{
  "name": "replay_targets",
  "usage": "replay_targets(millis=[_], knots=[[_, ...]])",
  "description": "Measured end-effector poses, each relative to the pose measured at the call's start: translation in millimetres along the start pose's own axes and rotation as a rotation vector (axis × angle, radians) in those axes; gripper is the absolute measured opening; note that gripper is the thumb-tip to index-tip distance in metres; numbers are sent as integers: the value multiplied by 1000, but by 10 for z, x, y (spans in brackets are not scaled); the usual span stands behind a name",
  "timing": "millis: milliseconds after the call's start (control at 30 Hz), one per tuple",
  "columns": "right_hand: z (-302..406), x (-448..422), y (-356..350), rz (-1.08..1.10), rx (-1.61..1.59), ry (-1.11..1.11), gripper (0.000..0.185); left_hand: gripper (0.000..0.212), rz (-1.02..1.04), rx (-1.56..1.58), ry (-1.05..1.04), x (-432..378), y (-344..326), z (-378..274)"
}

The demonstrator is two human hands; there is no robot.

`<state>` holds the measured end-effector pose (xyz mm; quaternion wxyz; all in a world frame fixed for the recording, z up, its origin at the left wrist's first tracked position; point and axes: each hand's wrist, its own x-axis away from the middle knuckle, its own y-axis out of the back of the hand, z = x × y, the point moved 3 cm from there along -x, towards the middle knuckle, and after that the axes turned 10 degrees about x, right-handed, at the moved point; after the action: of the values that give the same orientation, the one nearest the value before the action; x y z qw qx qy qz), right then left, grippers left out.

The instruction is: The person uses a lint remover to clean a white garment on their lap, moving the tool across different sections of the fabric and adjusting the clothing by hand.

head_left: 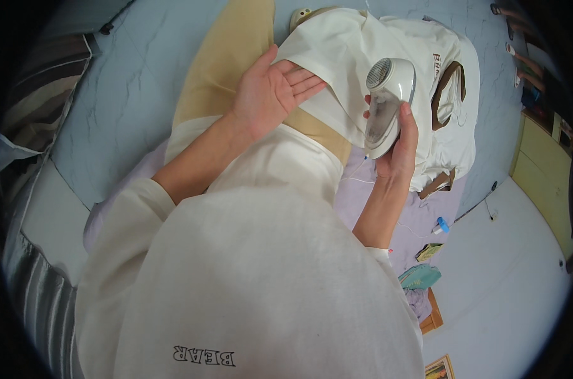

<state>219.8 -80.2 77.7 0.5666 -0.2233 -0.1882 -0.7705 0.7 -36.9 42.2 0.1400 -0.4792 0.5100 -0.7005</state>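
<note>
My right hand (396,142) is wrapped around a white fabric shaver (390,106), its thumb along the near side. The shaver stands tilted, with its round metal mesh head at the upper left. Its see-through lint bin looks greyish inside. My left hand (272,92) holds nothing; the palm faces up and the fingers point towards the shaver. Beneath both hands a white garment (333,52) with brown trim and a small print is spread over my lap and the bed. Its hem lies by the left fingertips.
Lilac bedding (352,199) carries a thin white cable (412,232), a blue-and-white object (441,225), a small packet (428,252) and a teal item (420,277). A wooden bed end (432,312) stands at the right. Grey curtains (40,284) hang left. Other people's legs (528,71) show at upper right.
</note>
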Motion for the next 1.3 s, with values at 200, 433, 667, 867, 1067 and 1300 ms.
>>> replay_targets(millis=[200,433,667,867,1067,1300], knots=[[-63,63,13,95,-272,-5,57,66,-12,21,23,-49,42,23],[-166,328,-343,501,-1036,-239,70,55,-144,12,41,-119,49,125],[-255,-49,-66,247,-1082,-157,56,47,-21,-159,32,-213,82,176],[118,27,224,131,-1013,36,64,46,-89,9,-47,-356,87,101],[396,169,544,-59,-897,167,70,40,-37,-30,-182,-450,-287,-11],[543,683,826,-18,-908,346,72,24,-122,-632,-264,348,-1014,-3]])
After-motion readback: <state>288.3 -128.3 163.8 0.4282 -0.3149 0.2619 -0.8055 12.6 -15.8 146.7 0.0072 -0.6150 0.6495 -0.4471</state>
